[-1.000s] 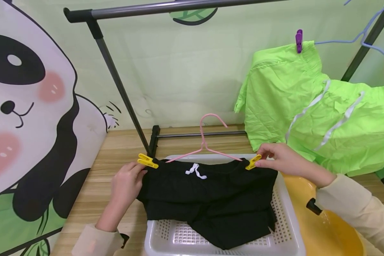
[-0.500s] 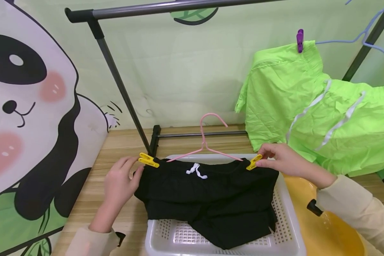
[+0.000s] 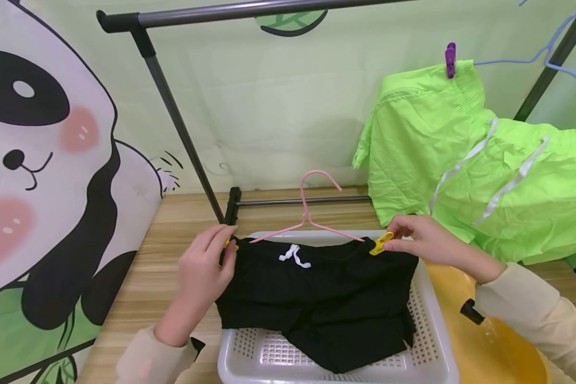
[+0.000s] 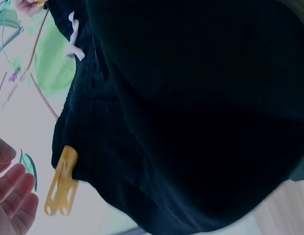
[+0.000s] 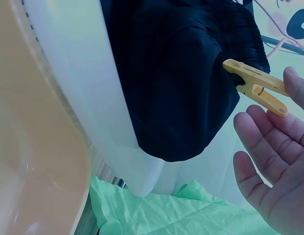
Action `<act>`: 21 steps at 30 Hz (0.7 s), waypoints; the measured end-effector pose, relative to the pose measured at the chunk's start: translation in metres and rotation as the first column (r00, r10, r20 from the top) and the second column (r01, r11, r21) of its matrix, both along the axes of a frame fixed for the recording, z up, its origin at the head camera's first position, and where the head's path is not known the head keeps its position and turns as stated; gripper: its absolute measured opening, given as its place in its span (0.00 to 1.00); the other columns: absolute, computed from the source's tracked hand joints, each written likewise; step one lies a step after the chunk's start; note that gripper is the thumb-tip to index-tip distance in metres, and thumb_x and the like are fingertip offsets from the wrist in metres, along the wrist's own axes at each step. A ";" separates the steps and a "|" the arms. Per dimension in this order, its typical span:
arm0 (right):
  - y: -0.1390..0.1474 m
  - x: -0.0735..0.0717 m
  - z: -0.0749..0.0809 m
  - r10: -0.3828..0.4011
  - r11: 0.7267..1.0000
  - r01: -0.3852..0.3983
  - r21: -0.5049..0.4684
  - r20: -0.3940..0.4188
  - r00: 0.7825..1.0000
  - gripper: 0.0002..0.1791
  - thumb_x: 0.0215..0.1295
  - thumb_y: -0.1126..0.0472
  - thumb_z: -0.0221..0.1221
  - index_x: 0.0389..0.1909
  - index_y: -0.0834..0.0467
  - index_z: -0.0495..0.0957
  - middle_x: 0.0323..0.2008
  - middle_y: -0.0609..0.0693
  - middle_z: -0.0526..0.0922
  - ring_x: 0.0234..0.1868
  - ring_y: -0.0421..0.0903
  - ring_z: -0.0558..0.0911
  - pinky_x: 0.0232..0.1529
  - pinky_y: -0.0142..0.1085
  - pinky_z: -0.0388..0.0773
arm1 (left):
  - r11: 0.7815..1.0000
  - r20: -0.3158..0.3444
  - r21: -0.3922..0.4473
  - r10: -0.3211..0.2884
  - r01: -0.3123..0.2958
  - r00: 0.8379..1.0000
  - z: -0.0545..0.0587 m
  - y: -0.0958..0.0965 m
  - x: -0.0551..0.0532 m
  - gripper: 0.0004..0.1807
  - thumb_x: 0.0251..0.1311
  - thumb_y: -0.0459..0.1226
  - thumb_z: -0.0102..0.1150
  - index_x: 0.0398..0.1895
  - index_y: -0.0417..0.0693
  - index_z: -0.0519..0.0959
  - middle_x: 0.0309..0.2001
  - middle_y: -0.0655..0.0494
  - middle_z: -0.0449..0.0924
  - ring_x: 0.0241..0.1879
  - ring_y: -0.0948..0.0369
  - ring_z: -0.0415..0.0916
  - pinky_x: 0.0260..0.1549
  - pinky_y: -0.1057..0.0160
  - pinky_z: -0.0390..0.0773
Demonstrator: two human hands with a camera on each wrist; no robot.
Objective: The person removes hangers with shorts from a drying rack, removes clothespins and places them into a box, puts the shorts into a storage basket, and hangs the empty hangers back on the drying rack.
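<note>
Black shorts (image 3: pixel 317 304) with a white drawstring bow (image 3: pixel 295 256) hang from a pink hanger (image 3: pixel 305 213), over a white basket. In the head view my left hand (image 3: pixel 201 266) has thumb and fingers around the yellow clothespin (image 3: pixel 229 244) at the left of the waistband, mostly covering it. The left wrist view shows that clothespin (image 4: pixel 62 181) on the cloth, with curved fingers (image 4: pixel 22 196) beside it. My right hand (image 3: pixel 417 237) pinches the other yellow clothespin (image 3: pixel 381 244), clipped at the right of the waistband. Its jaws bite the black cloth in the right wrist view.
The white perforated basket (image 3: pixel 225 357) stands on the wooden surface, with a yellow basin (image 3: pixel 499 346) to its right. Bright green shorts (image 3: pixel 432 138) hang at the right from a blue hanger (image 3: pixel 533 58) with a purple clothespin (image 3: pixel 450 60). A dark rack (image 3: pixel 182 133) stands behind.
My left hand drew back left from its clothespin half a second ago, then came in to the right and now covers it. The right hand keeps its pinch in place.
</note>
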State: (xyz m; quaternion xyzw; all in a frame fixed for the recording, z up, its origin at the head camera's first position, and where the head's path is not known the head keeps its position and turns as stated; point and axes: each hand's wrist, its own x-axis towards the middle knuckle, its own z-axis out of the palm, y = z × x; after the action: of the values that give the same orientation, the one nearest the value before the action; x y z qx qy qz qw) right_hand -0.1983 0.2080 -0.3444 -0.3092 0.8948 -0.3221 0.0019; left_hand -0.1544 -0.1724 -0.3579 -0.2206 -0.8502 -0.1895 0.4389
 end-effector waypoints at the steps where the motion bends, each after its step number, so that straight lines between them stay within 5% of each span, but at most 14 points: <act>1: 0.000 0.000 0.000 -0.003 1.000 0.003 0.003 0.000 1.000 0.05 0.53 0.59 0.61 0.27 0.52 0.74 0.25 0.39 0.78 0.29 0.32 0.75 0.35 0.32 0.72 | 1.000 0.019 -0.019 -0.005 0.006 1.000 0.000 0.002 -0.001 0.13 0.47 0.30 0.57 0.40 0.43 0.78 0.37 0.48 0.79 0.36 0.54 0.76 0.32 0.56 0.77; 8: -0.001 0.001 0.000 -0.008 1.000 0.008 0.006 0.002 1.000 0.05 0.53 0.58 0.61 0.27 0.52 0.74 0.24 0.39 0.77 0.28 0.32 0.75 0.34 0.31 0.72 | 0.989 0.124 -0.145 -0.011 0.029 0.992 -0.002 0.016 -0.008 0.18 0.48 0.32 0.59 0.46 0.44 0.75 0.41 0.49 0.78 0.40 0.54 0.76 0.37 0.57 0.77; 21: -0.001 0.001 0.001 -0.006 1.000 0.006 0.004 0.019 1.000 0.05 0.53 0.58 0.61 0.26 0.53 0.74 0.25 0.40 0.78 0.28 0.33 0.75 0.34 0.33 0.72 | 0.955 0.141 -0.290 -0.023 0.063 0.990 -0.009 0.034 -0.019 0.17 0.48 0.31 0.60 0.45 0.46 0.76 0.41 0.51 0.80 0.39 0.56 0.77 0.40 0.59 0.76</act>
State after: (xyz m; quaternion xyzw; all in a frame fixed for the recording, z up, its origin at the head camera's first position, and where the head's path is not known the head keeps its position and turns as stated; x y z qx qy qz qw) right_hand -0.1972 0.2068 -0.3434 -0.3034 0.8963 -0.3231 0.0101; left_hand -0.1735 -0.1383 -0.3671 -0.2884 -0.8918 -0.0854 0.3379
